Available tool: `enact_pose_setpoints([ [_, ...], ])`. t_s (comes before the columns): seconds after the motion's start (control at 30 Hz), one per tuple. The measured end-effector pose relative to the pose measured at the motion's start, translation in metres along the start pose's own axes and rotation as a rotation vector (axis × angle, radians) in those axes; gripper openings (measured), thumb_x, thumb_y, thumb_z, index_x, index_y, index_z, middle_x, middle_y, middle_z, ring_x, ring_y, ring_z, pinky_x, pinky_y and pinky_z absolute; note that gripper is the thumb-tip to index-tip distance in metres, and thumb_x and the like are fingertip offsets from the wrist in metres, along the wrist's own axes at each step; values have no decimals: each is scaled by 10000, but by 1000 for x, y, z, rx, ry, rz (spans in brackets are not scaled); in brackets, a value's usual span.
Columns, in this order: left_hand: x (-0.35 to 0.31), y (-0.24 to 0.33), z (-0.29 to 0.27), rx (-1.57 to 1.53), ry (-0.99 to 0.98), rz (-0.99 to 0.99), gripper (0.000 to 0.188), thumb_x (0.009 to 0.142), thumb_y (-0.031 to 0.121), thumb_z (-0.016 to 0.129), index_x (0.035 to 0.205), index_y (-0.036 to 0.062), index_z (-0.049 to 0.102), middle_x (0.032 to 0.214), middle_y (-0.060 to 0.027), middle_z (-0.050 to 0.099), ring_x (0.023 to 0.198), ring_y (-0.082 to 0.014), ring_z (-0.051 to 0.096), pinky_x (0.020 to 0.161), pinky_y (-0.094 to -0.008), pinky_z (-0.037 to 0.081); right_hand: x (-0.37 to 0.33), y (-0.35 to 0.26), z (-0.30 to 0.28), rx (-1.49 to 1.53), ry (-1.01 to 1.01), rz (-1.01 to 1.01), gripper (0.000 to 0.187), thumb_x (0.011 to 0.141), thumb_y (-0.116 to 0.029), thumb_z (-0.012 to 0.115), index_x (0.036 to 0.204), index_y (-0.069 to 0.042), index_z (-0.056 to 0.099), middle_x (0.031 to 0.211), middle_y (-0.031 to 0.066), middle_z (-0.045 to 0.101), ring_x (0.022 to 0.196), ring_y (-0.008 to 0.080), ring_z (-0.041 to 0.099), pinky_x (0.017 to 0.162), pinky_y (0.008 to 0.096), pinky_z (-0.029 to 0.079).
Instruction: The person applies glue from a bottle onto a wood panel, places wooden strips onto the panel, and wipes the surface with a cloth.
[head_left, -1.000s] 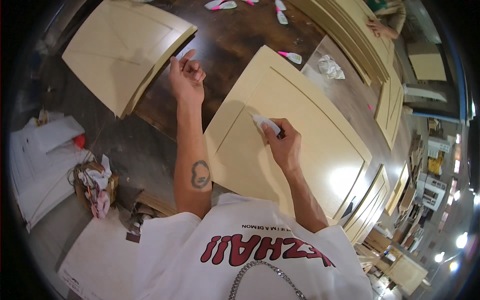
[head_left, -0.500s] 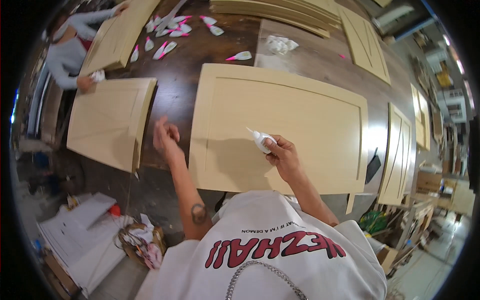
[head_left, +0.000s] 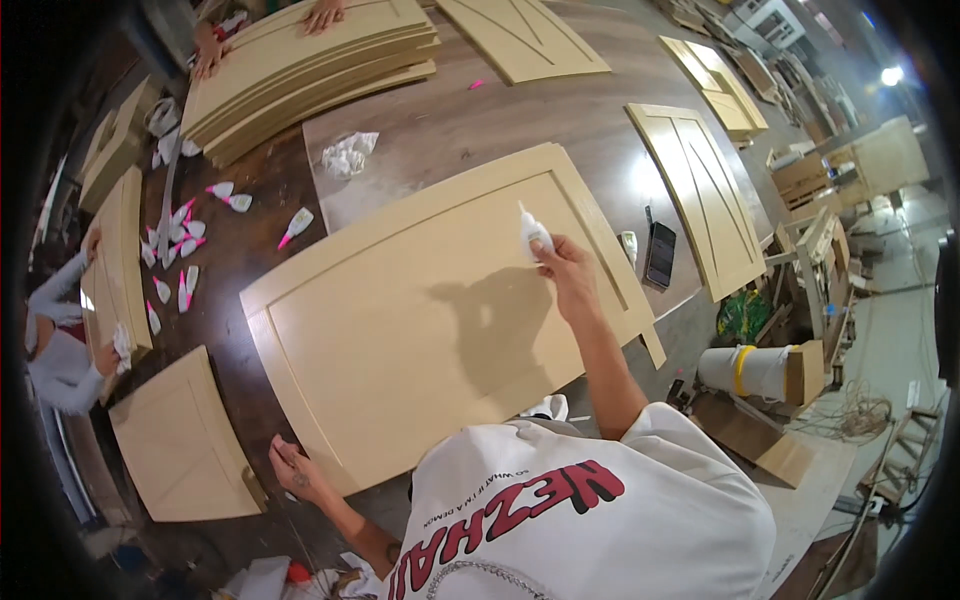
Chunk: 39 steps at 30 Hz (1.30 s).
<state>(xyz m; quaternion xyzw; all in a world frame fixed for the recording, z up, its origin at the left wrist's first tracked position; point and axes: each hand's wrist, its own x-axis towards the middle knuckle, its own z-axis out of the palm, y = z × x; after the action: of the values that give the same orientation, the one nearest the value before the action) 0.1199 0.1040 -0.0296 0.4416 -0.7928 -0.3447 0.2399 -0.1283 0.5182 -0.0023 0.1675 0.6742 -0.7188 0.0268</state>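
Note:
A large pale wood panel [head_left: 400,310] with a raised frame border lies in front of me. My right hand [head_left: 572,275] holds a small white glue bottle [head_left: 534,236] above the panel's right part, its thin nozzle pointing up and away. The hand's shadow falls on the panel below. Down at the panel's near left corner is my left hand [head_left: 293,470], fingers stretched out and holding nothing. Whether it touches the panel edge I cannot tell.
Several glue bottles with pink caps [head_left: 180,240] lie at the left, near crumpled white paper [head_left: 350,155]. Panels are stacked [head_left: 330,75] at the far side, under another person's hands. A second person handles a panel [head_left: 118,250] at left. A phone [head_left: 660,254] lies right.
The view has swung to the right. My right hand has carried the glue bottle toward the panel's far right side. My left hand has come nearer, down to the panel's near left corner.

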Motion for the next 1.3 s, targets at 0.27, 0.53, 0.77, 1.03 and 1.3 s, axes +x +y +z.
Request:
enact_pose_setpoints([
  [0.27,16,17,14,-39,61,-138,398,1011,378,496,1096,20,649,698,-9,496,635,-99,456,559,-250,362,56,-20,-19,-430,362,-38,346,826,-270,709,925,60,686,747,126,670,641,177,628,629,322,498],
  [0.53,19,15,15,-227,40,-159,397,1012,379,485,1057,16,638,682,16,435,624,-89,417,550,-236,337,81,-10,-25,-576,424,-123,357,782,-279,673,909,54,686,806,195,683,721,292,656,688,387,507],
  [0.77,20,-1,12,-210,24,-90,402,1021,372,467,1075,10,633,683,11,458,595,-71,411,526,-207,300,89,-11,-23,-665,434,-233,331,772,-267,674,873,49,672,711,152,660,625,221,616,614,343,491],
  [1.03,27,-23,11,-178,43,-92,438,1030,387,464,1104,-6,641,654,1,502,549,-68,419,493,-206,298,86,-12,-21,-706,398,-259,300,782,-265,646,832,30,672,735,206,669,663,331,652,654,412,509],
  [1.3,25,-15,12,-273,46,-116,418,1031,364,462,1075,-11,641,640,8,499,550,-63,423,496,-202,306,85,-11,-24,-667,402,-279,281,773,-250,648,816,26,676,714,208,663,647,331,649,644,411,510],
])
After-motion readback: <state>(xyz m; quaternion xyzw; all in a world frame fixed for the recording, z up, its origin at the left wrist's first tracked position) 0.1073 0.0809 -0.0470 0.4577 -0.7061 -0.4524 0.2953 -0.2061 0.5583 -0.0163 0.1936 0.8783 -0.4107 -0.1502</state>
